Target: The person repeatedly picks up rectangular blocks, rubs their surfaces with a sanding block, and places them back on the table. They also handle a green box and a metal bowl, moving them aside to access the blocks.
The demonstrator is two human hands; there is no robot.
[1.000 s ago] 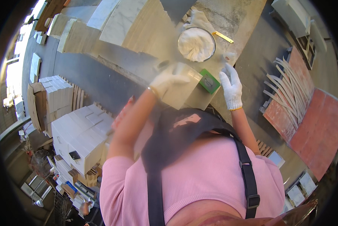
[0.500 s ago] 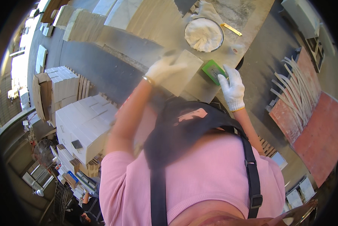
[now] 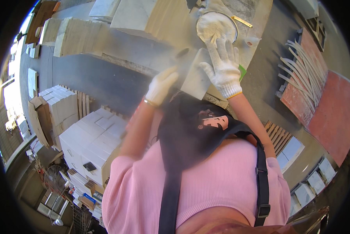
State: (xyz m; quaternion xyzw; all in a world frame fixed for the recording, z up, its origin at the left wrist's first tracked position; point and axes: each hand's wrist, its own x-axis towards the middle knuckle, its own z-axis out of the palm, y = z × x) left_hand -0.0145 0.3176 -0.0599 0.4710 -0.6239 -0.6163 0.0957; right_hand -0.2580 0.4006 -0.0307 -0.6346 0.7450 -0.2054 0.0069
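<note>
My right hand [image 3: 224, 69], in a white knit glove, reaches forward with its fingers spread. Its fingertips overlap the near rim of a round basin [image 3: 236, 36] of off-white powder or paste [image 3: 216, 26]; whether they touch the contents I cannot tell. Partly hidden behind that hand is a green block [image 3: 242, 72]. A pale rectangular tile [image 3: 195, 80] lies at the near edge of the worktable, between my hands. Left of the tile is my gloved left hand [image 3: 161, 86], slightly blurred, fingers stretched out and nothing visible in them.
A yellow-handled tool [image 3: 242, 21] lies beyond the basin. Stone slabs [image 3: 134, 17] stand in stacks at the far left. White cartons [image 3: 87, 136] are piled at my left. To the right, pale curved strips [image 3: 299, 74] rest on a reddish board [image 3: 334, 113].
My right hand has left the green block and moved forward to the basin. The left hand has come off the tile, toward the left. The view has shifted slightly.
</note>
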